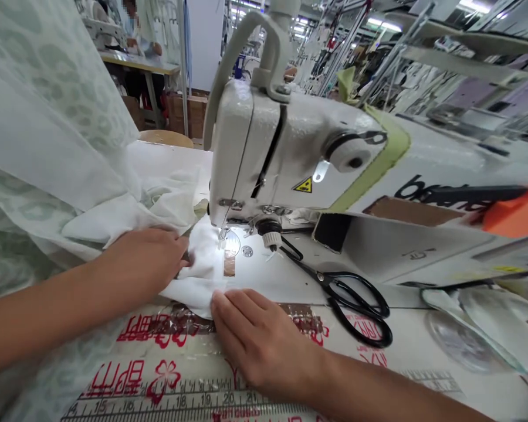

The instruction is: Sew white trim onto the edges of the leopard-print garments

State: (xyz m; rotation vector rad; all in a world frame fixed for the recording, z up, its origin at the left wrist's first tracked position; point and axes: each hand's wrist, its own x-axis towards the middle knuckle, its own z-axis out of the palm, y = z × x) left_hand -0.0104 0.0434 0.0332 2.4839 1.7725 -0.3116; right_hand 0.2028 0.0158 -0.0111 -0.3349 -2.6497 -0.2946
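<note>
Mostly white fabric [196, 291] (softly rumpled)

I'm seeing the sewing machine head [305, 140] gleaming, glossy and faintly pebbled; white cloth [196, 294] is looking matt and soft; smooth scissor handles [330, 283] are shining, and crinkled plastic packing tape [190, 322] is glinting.

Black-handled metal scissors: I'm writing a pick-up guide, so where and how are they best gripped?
Probably by the black looped handles, reached from the front right, the side of the person's right hand: the open loops face that way, while the narrow metal blades point left, towards the white sewing machine's head.
</note>
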